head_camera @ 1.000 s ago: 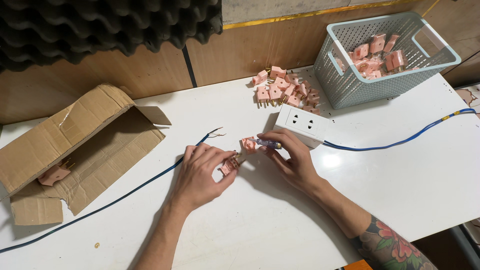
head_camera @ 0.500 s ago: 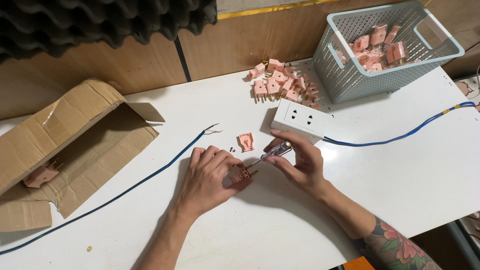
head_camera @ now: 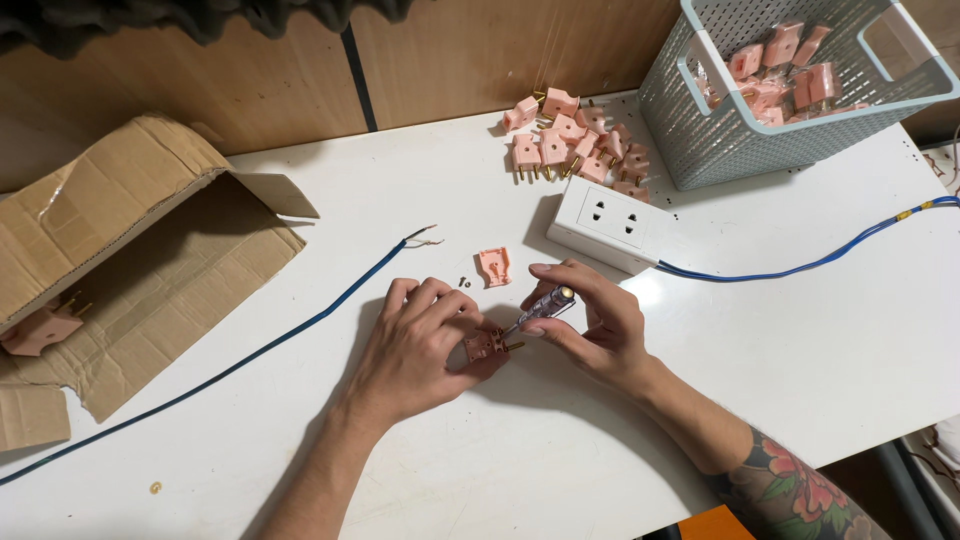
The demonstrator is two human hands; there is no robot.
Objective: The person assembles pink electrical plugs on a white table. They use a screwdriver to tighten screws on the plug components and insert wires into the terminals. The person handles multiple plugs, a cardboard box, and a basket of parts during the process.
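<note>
The left hand (head_camera: pixel 420 345) pinches a small, light, rigid pink plug half (head_camera: pixel 487 345) by its sides, clear of the brass prongs, while the right hand (head_camera: pixel 590 325) grips a slim screwdriver (head_camera: pixel 540 308)

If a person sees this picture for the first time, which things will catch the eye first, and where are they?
In the middle, the left hand pins a small pink plug to the white table while the right hand holds a screwdriver with its tip at the plug. Behind them lie a heap of pink plugs and a white socket block. A grey basket stands at the top right, an open cardboard box lies at the left.
</note>
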